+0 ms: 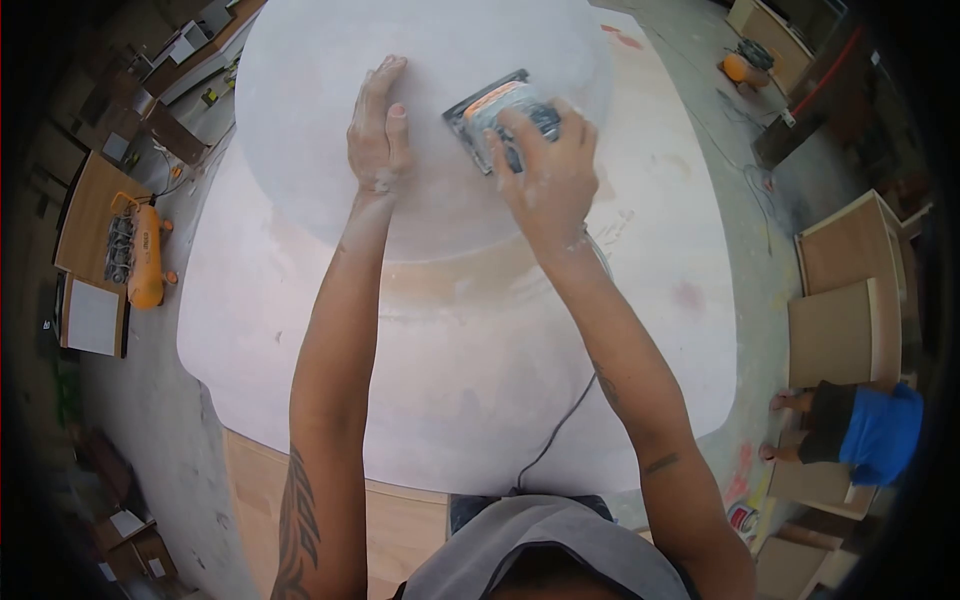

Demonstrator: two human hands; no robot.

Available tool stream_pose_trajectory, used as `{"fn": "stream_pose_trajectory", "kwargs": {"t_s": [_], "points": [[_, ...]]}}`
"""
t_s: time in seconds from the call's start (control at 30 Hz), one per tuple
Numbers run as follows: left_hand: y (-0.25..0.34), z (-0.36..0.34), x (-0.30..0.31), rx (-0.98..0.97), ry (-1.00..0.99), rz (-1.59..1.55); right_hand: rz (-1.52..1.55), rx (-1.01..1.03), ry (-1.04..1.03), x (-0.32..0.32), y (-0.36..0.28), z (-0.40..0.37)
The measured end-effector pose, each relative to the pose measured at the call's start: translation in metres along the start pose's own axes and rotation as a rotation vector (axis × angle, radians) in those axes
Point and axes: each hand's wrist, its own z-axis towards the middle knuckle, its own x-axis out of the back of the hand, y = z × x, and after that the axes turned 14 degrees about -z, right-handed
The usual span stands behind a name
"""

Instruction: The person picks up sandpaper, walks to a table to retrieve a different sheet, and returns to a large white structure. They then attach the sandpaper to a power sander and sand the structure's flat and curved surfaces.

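Observation:
My right hand (548, 170) is wrapped round an electric sander (498, 108), whose square pad lies on a large white round panel (300, 130). To the left, my left hand (378, 135) rests on edge on the same panel, fingers stretched forward and thumb apart, holding nothing. Pale dust coats both hands. Beneath the round panel is a bigger white board (480, 390) with rounded corners. A dark cord (562, 425) runs from under my right forearm down to the board's near edge.
An orange air compressor (146, 255) stands at the left, another compressor (742, 68) at the far right. Wooden cabinets (850, 300) line the right side, where a person in a blue shirt (880, 435) is bent or standing. A can (741, 518) sits on the floor.

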Motion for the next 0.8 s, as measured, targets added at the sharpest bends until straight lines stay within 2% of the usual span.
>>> {"fn": "stream_pose_trajectory", "kwargs": {"t_s": [0.03, 0.1, 0.2, 0.33, 0.4, 0.43, 0.53, 0.6, 0.7, 0.8], "points": [[0.000, -0.001, 0.002, 0.025, 0.010, -0.040, -0.003, 0.002, 0.002, 0.004, -0.002, -0.005], [-0.002, 0.001, 0.003, 0.046, 0.017, -0.084, 0.037, 0.130, -0.081, 0.006, -0.003, -0.018], [-0.006, 0.004, 0.007, 0.013, -0.031, -0.089, 0.044, 0.201, -0.041, 0.003, 0.007, -0.031], [-0.007, 0.007, 0.013, -0.042, -0.076, 0.002, 0.049, 0.163, -0.033, 0.000, 0.020, -0.028], [-0.006, 0.006, 0.010, -0.074, -0.073, 0.021, 0.075, 0.029, -0.043, -0.001, 0.024, -0.025], [-0.005, 0.003, 0.008, -0.067, -0.067, 0.022, 0.076, 0.030, -0.045, 0.000, 0.024, -0.026], [-0.002, 0.003, 0.006, -0.056, -0.047, -0.007, 0.088, 0.082, -0.048, 0.006, 0.021, -0.025], [-0.003, 0.004, 0.007, -0.055, -0.039, -0.041, 0.054, 0.207, -0.129, 0.010, 0.015, -0.032], [-0.005, 0.006, 0.011, -0.044, -0.048, -0.049, 0.053, 0.304, -0.112, 0.008, 0.018, -0.042], [-0.003, 0.006, 0.012, -0.044, -0.082, -0.005, 0.042, 0.236, -0.094, 0.009, 0.027, -0.038]]}}
